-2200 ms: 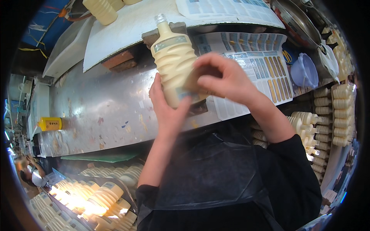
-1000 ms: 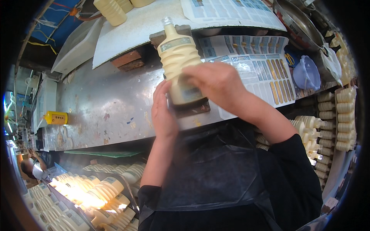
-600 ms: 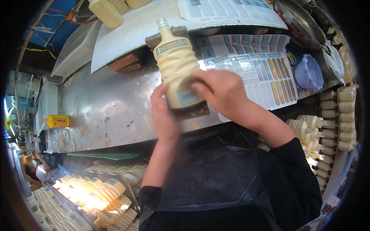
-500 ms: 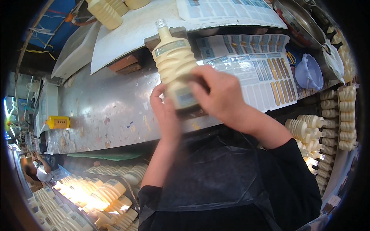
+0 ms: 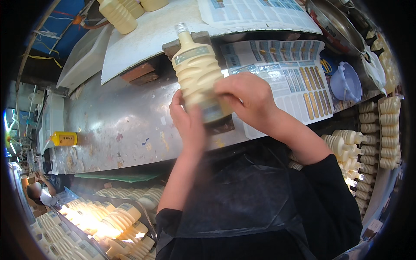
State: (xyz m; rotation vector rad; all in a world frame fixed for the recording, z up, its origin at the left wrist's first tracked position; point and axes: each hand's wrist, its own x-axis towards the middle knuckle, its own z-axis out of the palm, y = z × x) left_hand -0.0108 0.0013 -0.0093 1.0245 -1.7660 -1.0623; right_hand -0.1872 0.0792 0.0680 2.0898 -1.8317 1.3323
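A cream plastic bottle (image 5: 198, 71) with wavy ridges and a clear threaded neck leans on a small block (image 5: 200, 37), neck pointing away from me. One bluish label strip (image 5: 190, 53) crosses its shoulder and another label (image 5: 212, 112) sits near its base. My left hand (image 5: 187, 123) is closed around the lower left side, its thumb blurred over the base label. With curled fingers, my right hand (image 5: 251, 97) grips the right edge of the bottle; its fingertips are partly hidden.
Label sheets (image 5: 277, 104) lie to the right, near a lilac bucket (image 5: 346, 81) and yellow-handled scissors (image 5: 326, 66). A yellow container (image 5: 65, 138) stands on the metal table (image 5: 117, 125) at left. Many bottles (image 5: 117, 221) fill the lower left and right. Another person (image 5: 43, 190) is far left.
My right hand has slid from over the base label to the bottle's right edge. My left thumb has moved onto the base label. The bottle stays nearly in place.
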